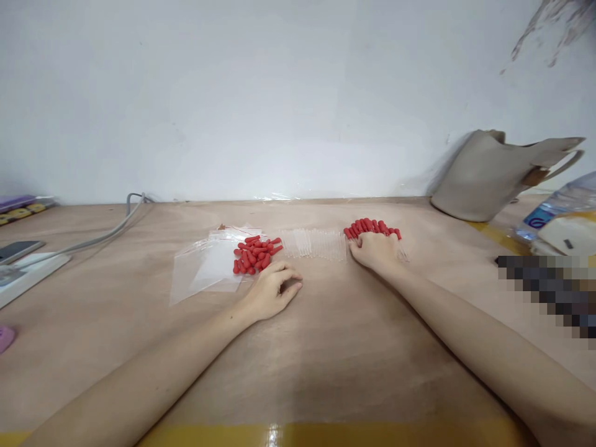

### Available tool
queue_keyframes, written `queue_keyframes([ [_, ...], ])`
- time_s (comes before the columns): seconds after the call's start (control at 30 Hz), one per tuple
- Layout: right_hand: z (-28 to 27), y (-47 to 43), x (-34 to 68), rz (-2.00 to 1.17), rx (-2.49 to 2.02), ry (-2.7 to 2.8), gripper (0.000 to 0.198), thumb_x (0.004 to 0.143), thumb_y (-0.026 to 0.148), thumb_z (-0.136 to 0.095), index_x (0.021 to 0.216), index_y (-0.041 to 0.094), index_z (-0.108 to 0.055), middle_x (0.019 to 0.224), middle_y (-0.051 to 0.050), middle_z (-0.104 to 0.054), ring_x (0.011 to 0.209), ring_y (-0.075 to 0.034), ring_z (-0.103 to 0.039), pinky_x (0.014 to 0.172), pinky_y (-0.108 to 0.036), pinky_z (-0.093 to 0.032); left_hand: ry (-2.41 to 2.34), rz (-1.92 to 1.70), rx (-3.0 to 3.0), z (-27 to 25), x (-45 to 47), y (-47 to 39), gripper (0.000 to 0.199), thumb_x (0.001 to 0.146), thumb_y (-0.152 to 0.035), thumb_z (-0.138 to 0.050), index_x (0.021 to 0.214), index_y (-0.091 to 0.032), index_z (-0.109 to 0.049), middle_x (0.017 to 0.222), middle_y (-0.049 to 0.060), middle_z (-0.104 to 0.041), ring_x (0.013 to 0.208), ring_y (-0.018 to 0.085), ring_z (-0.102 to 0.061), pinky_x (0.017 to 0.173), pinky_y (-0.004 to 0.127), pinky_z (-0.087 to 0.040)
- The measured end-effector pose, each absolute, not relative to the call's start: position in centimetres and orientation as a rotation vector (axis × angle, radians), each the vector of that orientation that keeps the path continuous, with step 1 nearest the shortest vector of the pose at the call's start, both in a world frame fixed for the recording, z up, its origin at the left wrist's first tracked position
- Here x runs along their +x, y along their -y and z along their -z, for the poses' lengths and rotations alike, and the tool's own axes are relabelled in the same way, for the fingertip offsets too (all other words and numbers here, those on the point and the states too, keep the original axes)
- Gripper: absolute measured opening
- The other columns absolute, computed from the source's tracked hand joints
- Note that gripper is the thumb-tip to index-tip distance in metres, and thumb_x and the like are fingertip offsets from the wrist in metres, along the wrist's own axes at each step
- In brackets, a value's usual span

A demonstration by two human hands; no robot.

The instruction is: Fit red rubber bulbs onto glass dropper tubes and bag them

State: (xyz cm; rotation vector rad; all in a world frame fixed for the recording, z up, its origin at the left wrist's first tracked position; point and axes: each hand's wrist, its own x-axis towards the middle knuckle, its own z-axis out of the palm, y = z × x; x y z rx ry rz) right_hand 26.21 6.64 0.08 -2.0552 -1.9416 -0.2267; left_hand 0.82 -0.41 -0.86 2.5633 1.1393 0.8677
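Observation:
My left hand (274, 290) rests on the table with its fingers loosely bent, thumb and forefinger apart, and nothing visible between them. Just beyond it lies a loose pile of red rubber bulbs (251, 254), partly on clear plastic bags (205, 273). Thin clear tubes (316, 243) lie side by side in a row between my hands. At the right end of that row, my right hand (376, 248) is closed, knuckles up, over droppers with red bulbs (370, 226) lined up together. Its fingertips are hidden, so what they grip cannot be made out.
A grey-beige bag or jug-like container (484, 177) leans by the wall at the right, near a clear plastic bottle (563, 205). On the left, a grey cable (107, 236) runs to a white power strip (40, 276) beside a phone (18, 249). Wall behind.

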Motion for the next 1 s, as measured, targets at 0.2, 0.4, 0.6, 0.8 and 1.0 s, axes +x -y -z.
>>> queue_keyframes([
  [0.2, 0.4, -6.9, 26.5, 0.230, -2.028, 1.940, 0.041, 0.083, 0.043, -0.037, 0.065, 0.016, -0.061, 0.063, -0.009, -0.061, 0.067, -0.023, -0.055, 0.073, -0.040, -0.027, -1.145, -0.847, 2.612, 1.0, 0.8, 0.3, 0.017, 0.082, -0.020, -0.050, 0.093, -0.019, -0.063, 0.089, 0.005, -0.059, 0.083, 0.017, -0.055, 0.074, 0.030, -0.046],
  [0.4, -0.2, -7.0, 25.2, 0.116, -2.048, 2.006, 0.034, 0.082, 0.035, -0.038, 0.069, 0.016, -0.063, 0.070, -0.010, -0.063, 0.071, -0.024, -0.057, 0.075, -0.040, -0.026, -1.156, -0.819, 2.627, 1.0, 0.8, 0.2, 0.017, 0.083, -0.021, -0.049, 0.094, -0.018, -0.062, 0.089, 0.006, -0.059, 0.082, 0.017, -0.054, 0.073, 0.031, -0.046],
  [0.6, -1.1, -8.5, 23.9, 0.015, -2.239, 2.064, 0.020, 0.075, 0.023, -0.048, 0.071, 0.012, -0.064, 0.074, -0.013, -0.063, 0.074, -0.026, -0.058, 0.074, -0.040, -0.028, -1.159, -0.821, 2.646, 1.1, 0.9, 0.3, 0.018, 0.084, -0.022, -0.048, 0.094, -0.019, -0.062, 0.089, 0.006, -0.059, 0.082, 0.017, -0.054, 0.073, 0.031, -0.045],
  [0.8, -0.8, -6.9, 23.0, 0.192, -2.093, 2.094, 0.023, 0.081, 0.018, -0.040, 0.088, 0.008, -0.059, 0.084, -0.018, -0.063, 0.083, -0.028, -0.057, 0.076, -0.039, -0.027, -1.262, -0.968, 2.693, 0.4, 0.6, -0.1, 0.012, 0.082, -0.023, -0.050, 0.086, -0.018, -0.060, 0.084, 0.005, -0.059, 0.083, 0.018, -0.052, 0.077, 0.032, -0.043],
  [1.0, 0.8, -3.8, 23.3, 0.270, -1.292, 2.190, 0.019, 0.089, 0.024, -0.032, 0.086, 0.014, -0.048, 0.078, -0.009, -0.063, 0.068, -0.018, -0.054, 0.074, -0.033, -0.028, -1.710, -0.816, 2.653, -2.7, -1.8, -1.2, 0.027, 0.070, -0.041, -0.062, 0.074, -0.019, -0.049, 0.070, 0.001, -0.053, 0.070, 0.019, -0.050, 0.063, 0.030, -0.039],
])
